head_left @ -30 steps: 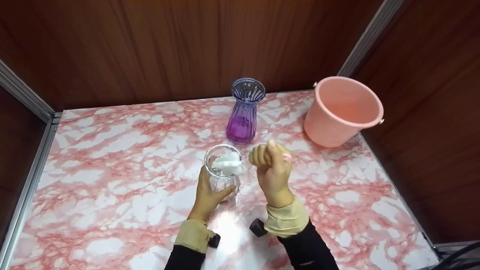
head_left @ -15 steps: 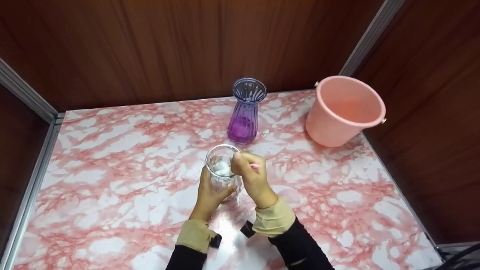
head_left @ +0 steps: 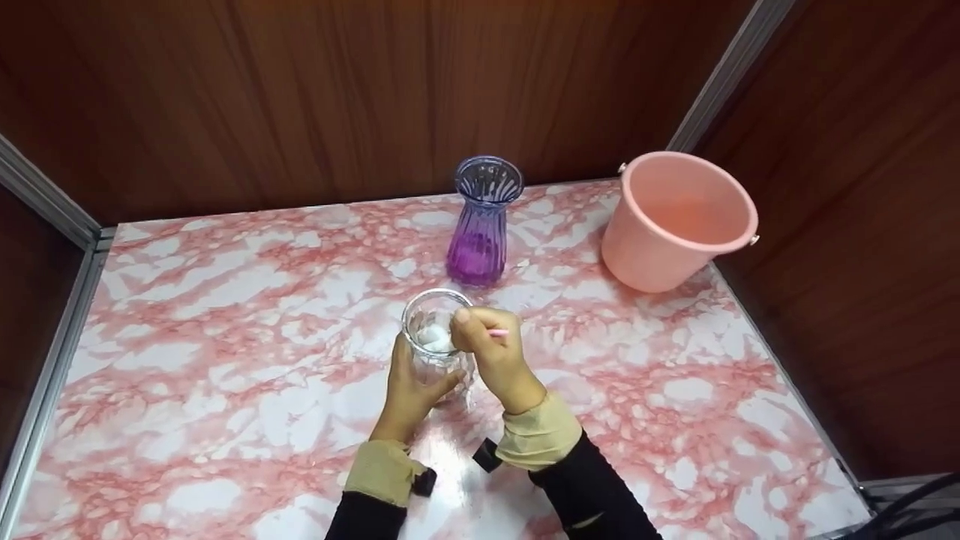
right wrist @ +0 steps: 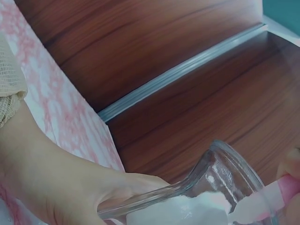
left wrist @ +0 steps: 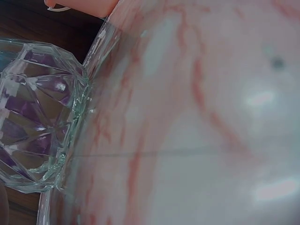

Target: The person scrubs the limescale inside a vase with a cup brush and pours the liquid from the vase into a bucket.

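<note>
My left hand (head_left: 409, 394) grips a clear glass vase (head_left: 437, 371) near the middle of the table, its mouth facing up. The vase's faceted lower part shows in the left wrist view. My right hand (head_left: 499, 360) is at the vase's rim, fingers curled round the pink handle (head_left: 499, 332) of a sponge bottle brush. The white sponge head (right wrist: 180, 211) sits inside the vase, as the right wrist view shows through the glass. Most of the handle is hidden by my right fingers.
Just behind the clear vase stands a ribbed purple-blue glass vase (head_left: 478, 251). A pink bucket (head_left: 645, 255) is at the back right. Brown wooden panels (head_left: 337, 97) bound the marbled red-and-white table (head_left: 225, 360) at the back and sides.
My right hand has moved left and come to the vase's rim. The sponge head, at the mouth a second ago, is now down inside the vase. My left hand keeps its grip.
</note>
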A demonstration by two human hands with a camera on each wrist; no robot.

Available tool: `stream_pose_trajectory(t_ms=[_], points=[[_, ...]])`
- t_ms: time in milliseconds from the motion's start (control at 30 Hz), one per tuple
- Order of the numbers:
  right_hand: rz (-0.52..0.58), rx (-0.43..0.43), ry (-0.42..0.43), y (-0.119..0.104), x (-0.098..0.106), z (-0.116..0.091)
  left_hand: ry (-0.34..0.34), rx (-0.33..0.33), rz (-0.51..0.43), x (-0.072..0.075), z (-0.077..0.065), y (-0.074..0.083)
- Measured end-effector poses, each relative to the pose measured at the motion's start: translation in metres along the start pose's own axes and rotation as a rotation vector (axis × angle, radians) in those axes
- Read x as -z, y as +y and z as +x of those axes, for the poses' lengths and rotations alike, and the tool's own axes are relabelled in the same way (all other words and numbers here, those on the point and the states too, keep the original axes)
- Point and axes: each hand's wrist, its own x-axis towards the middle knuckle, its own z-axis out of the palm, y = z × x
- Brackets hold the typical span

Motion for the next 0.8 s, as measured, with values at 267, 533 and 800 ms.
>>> stream_pose_trajectory(t_ms=[267,533,800], points=[[-0.25,-0.108,-0.047,-0.003,-0.01,0.004,0.012,-0.026,0.03,0.001,0.002,-0.003],[-0.405,-0.244,-0.167,-0.009,-0.011,0.011,0.004,-0.137,0.102,-0.001,0.005,-0.005],[-0.526,-0.306,-0.299,-0.009,-0.011,0.019,0.011,-0.157,0.136,0.0,0.005,-0.005]])
